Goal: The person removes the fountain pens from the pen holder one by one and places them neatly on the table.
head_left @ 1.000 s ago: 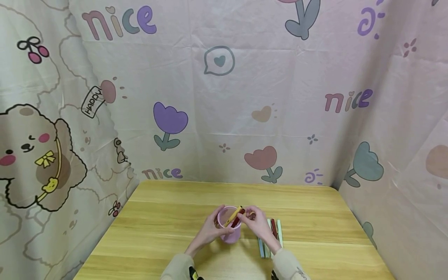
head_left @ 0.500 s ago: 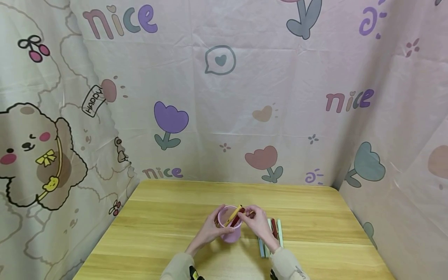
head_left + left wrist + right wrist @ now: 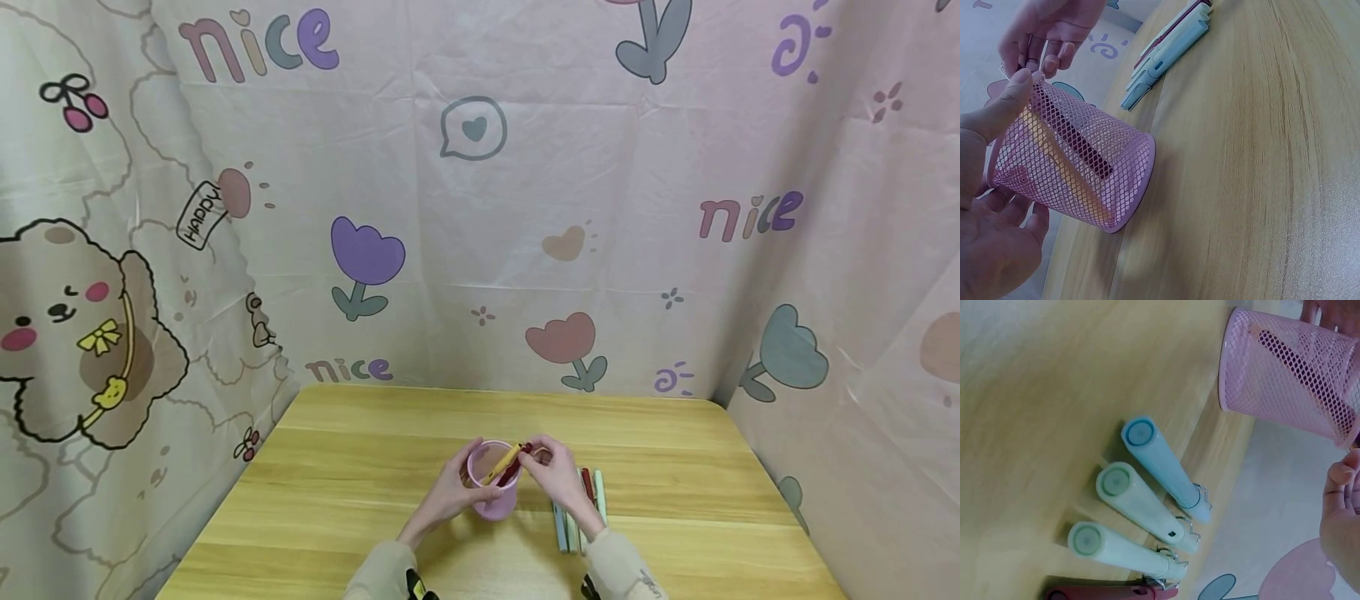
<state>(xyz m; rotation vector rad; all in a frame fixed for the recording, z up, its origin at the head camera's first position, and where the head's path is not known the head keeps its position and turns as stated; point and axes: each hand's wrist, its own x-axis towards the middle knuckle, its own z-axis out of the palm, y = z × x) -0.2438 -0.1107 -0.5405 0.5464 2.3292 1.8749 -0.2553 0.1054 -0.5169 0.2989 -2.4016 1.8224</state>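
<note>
Red pen (image 3: 512, 469) sank deeper into cup (image 3: 491, 502), below right fingertips (image 3: 542, 457).

This looks like a small home desk corner set up for stationery work. A light wooden table (image 3: 375, 467) stands enclosed on three sides by pastel cartoon cloth (image 3: 525, 208) printed with tulips, hearts, a puppy and the word "nice". A pink mesh pen cup (image 3: 491, 492) and pens (image 3: 581, 508) sit on it.

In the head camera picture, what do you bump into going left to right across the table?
Left hand → pink mesh cup → right hand → pens lying on the table.
</note>
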